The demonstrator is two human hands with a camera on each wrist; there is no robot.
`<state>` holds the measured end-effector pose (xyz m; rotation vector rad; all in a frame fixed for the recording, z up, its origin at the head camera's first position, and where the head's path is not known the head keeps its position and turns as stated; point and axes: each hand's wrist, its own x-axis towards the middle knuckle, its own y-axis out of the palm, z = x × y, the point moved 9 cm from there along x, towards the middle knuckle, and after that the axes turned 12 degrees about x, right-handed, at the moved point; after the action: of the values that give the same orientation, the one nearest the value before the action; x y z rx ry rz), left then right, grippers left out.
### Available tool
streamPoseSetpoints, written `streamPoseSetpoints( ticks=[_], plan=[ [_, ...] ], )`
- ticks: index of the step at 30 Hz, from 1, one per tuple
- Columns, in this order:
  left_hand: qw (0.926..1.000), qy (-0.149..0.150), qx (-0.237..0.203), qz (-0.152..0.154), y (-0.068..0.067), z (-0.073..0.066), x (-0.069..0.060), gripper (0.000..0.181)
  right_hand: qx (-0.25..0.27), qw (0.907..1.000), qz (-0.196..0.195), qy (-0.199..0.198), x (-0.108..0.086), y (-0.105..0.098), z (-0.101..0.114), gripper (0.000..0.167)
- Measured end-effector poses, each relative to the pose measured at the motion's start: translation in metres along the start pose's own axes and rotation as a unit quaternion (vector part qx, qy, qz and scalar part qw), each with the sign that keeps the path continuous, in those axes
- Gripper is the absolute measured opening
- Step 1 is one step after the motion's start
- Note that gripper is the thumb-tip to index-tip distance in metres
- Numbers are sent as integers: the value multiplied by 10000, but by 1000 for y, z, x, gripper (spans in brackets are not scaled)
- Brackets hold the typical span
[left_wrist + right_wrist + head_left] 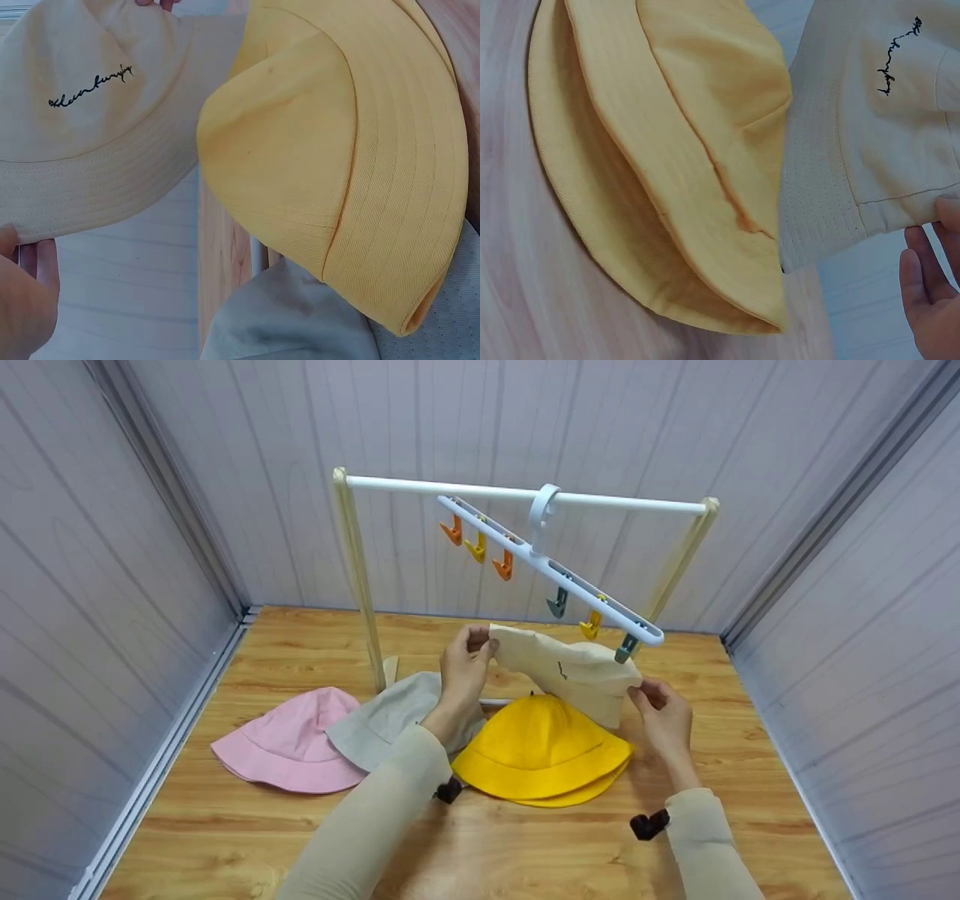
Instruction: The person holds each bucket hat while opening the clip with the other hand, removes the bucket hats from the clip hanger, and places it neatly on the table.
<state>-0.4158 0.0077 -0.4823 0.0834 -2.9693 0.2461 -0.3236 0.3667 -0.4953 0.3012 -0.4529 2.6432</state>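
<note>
Both hands hold up a cream bucket hat (559, 667) with dark script lettering, stretched out below the near end of a white clip hanger (551, 566). My left hand (465, 664) pinches its left edge, as the left wrist view also shows on the brim (112, 199). At the opposite edge my right hand (664, 720) pinches the fabric between thumb and fingers. A green clip (627, 648) hangs in front of the hat's upper right edge; whether they touch I cannot tell. Just below lies a yellow bucket hat (544, 750), folded flat, on the wooden surface.
A grey hat (390, 709), partly behind my left arm, and a pink hat (296, 742) lie to the left. The hanger hooks over the white rod (442, 487) of a wooden-legged rack. Other clips, such as an orange one (504, 564), dangle from it. Panelled walls (247, 450) enclose the space.
</note>
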Motion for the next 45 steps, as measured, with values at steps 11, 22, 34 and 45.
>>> streamPoseSetpoints(
  ticks=[11, 22, 34, 45],
  plan=[
    [9997, 178, -170, 48, 4, -7, -8, 14, 47, 9983, -62, -583, 3, -21, 32, 19],
    [9957, 179, -639, 647, 37, -11, -35, 19, -248, 9972, 102, -697, 4, -67, 46, 24],
    [9876, 212, -989, 1199, 75, -12, -69, 20, -676, 9945, 430, -677, 7, -108, 46, 32],
    [9797, -82, -1233, 1579, 113, 0, -100, 19, -1264, 9899, 485, -421, 11, -131, 37, 37]
  ],
)
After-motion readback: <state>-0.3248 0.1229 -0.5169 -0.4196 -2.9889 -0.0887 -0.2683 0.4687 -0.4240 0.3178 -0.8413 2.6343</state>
